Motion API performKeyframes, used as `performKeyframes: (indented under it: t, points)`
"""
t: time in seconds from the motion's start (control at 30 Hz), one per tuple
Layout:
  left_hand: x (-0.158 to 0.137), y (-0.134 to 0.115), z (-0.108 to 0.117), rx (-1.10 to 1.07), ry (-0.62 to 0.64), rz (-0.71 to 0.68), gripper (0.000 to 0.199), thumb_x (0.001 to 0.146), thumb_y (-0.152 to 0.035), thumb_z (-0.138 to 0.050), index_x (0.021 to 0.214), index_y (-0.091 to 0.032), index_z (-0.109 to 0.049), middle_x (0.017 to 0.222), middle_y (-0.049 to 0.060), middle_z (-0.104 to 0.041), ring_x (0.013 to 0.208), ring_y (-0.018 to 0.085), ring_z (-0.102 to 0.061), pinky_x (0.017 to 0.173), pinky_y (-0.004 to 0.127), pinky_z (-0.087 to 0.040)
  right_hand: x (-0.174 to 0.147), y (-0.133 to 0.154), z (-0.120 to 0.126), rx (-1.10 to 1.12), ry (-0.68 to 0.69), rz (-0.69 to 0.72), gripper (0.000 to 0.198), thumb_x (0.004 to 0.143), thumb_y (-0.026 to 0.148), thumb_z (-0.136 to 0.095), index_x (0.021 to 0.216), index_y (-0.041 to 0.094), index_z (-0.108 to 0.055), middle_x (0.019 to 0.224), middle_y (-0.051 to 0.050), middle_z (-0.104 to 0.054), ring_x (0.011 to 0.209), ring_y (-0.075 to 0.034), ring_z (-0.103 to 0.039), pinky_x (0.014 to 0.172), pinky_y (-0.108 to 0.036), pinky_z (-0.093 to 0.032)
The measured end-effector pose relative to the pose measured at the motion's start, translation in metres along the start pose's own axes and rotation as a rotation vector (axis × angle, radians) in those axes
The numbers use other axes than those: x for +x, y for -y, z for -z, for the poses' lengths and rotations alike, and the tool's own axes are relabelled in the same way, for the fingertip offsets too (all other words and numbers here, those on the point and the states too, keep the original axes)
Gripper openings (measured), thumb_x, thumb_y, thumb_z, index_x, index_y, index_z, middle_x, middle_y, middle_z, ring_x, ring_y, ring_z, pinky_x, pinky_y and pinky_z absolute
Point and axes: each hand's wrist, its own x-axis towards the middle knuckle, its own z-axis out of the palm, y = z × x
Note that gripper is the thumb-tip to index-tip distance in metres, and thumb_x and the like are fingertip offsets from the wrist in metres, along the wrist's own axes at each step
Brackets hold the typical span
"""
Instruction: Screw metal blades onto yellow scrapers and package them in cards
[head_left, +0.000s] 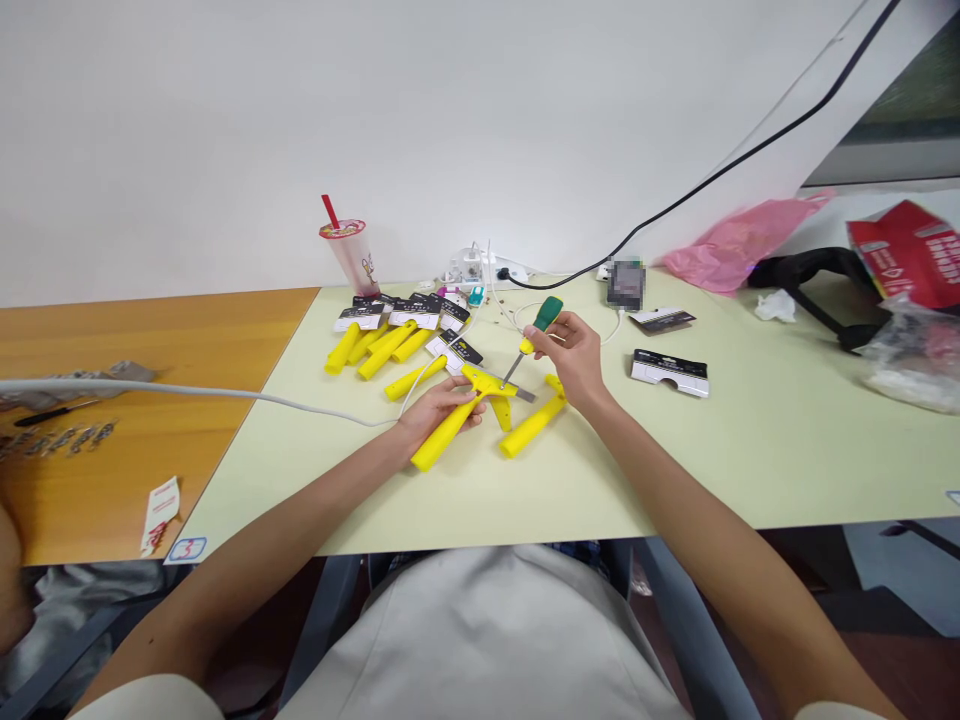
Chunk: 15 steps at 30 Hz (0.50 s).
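My left hand (pixel 435 412) is closed around a yellow plastic scraper (pixel 448 432) with a T-shaped head and a short metal blade, held just above the table. In my right hand (pixel 574 356) is a screwdriver (pixel 548 313) with a green and yellow handle. It tilts down, its tip meeting the scraper's head near the blade. A loose yellow handle (pixel 529 430) lies beneath my right hand. Behind the left hand, another yellow handle (pixel 411 380) lies by a black-and-white card (pixel 459 348). Several yellow handles (pixel 386 350) with cards lie farther back.
A cup with a red straw (pixel 349 258) stands at the back left, near a power strip (pixel 469 266). A grey cable (pixel 247 396) crosses from the left. Two cards (pixel 679 366) lie right, beyond them a pink bag (pixel 739 245). An orange table (pixel 247 350) adjoins at left.
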Motion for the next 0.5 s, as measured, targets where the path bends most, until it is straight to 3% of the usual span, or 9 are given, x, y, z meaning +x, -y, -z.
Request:
performKeyframes:
  t: [0.5]
  points:
    - [-0.0006,-0.0005,-0.0026,-0.005,-0.005,0.003,0.042,0.083,-0.003,-0.084,0.117,-0.017,-0.064,0.106,0.008,-0.078,0.083,0.018,-0.078,0.079,0.031,-0.064,-0.0014,0.0043,-0.0019,0.004,0.007,0.024,0.057,0.068,0.068,-0.103,0.093,0.027,-0.072,0.083,0.001,-0.075,0.069,-0.017,-0.067,0.057,-0.032,-0.061]
